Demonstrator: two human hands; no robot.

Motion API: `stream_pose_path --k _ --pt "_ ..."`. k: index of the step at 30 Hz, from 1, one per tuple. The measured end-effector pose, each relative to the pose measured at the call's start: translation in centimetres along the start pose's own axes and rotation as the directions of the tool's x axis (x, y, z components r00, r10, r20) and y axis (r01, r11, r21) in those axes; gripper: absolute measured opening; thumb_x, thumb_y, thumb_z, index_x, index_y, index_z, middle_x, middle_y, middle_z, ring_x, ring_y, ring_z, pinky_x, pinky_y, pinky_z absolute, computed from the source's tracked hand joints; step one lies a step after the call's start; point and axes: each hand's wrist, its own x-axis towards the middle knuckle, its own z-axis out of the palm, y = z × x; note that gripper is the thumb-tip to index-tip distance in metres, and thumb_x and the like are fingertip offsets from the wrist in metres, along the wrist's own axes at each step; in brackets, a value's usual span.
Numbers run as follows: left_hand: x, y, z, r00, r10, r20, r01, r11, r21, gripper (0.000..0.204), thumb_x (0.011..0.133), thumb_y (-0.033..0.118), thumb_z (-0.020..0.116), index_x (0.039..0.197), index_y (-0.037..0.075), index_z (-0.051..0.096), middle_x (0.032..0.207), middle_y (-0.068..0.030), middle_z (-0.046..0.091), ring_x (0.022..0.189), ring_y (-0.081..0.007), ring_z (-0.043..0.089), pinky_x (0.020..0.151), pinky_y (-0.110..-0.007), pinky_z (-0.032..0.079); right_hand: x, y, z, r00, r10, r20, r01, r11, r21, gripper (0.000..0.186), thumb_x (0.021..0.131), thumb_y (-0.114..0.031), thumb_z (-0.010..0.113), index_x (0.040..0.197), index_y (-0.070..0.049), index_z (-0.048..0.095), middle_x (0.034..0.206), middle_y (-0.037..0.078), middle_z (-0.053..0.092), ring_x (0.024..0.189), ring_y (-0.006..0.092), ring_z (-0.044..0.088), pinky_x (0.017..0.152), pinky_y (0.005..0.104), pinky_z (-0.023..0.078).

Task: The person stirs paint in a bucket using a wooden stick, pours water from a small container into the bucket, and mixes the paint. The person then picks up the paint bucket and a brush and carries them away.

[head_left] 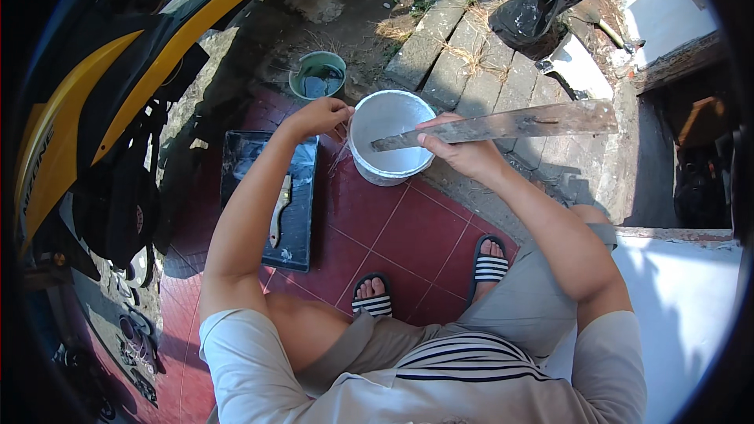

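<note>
The floor [393, 247] here is red square tiles with thin lines between them, bright with sun at 8 o'clock. At 12 o'clock a white bucket [382, 170] stands on it. A flat black tray [301, 216] lies at 9 o'clock. One stripy sandal [372, 305] rests at 6 o'clock, and the other sandal [491, 268] at 4. A small green bucket [296, 82] sits at 11, by the tiles' far edge.

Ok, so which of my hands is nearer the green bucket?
Left. Your left hand is just on the near side of the green bucket; your right hand is farther off, to its right, holding a board.
</note>
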Motion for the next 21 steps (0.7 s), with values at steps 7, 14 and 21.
stream_pose_path --k 7,14,21 --pt "-0.2 -1.3 -0.5 1.0 0.022 0.0 -0.022 0.999 -0.028 0.035 0.1 0.027 0.058 0.12 0.0 0.062 0.1 -0.0099 0.069 0.087 -0.0183 0.069 0.076 -0.032 0.058 0.8 0.1 -0.4 0.991 0.048 -0.121 -0.073 0.975 -0.209 0.032 0.092 -0.033 0.067 0.107 -0.005 0.071 0.102 0.01 0.068 0.097 0.0199 0.066 0.085 0.032 0.051" --pt "0.1 -0.9 -0.3 0.998 0.07 -0.003 -0.07 0.998 -0.006 0.034 0.098 0.026 0.061 0.12 0.001 0.063 0.099 -0.0087 0.069 0.086 -0.0169 0.068 0.075 -0.031 0.058 1.1 0.3 1.9 0.991 -0.126 -0.051 0.121 0.987 -0.103 0.028 0.091 -0.027 0.071 0.108 -0.004 0.072 0.103 0.009 0.068 0.098 0.02 0.065 0.086 0.0314 0.05" --pt "0.6 -1.1 -0.2 0.998 0.06 -0.018 -0.061 0.998 -0.032 0.032 0.098 0.027 0.061 0.115 0.0 0.065 0.097 -0.0085 0.069 0.083 -0.0164 0.069 0.073 -0.03 0.057 0.3 -0.6 1.0 0.996 0.029 0.086 -0.022 0.996 -0.081 0.026 0.089 -0.025 0.072 0.105 -0.005 0.073 0.098 0.011 0.07 0.096 0.0194 0.067 0.086 0.0333 0.052"
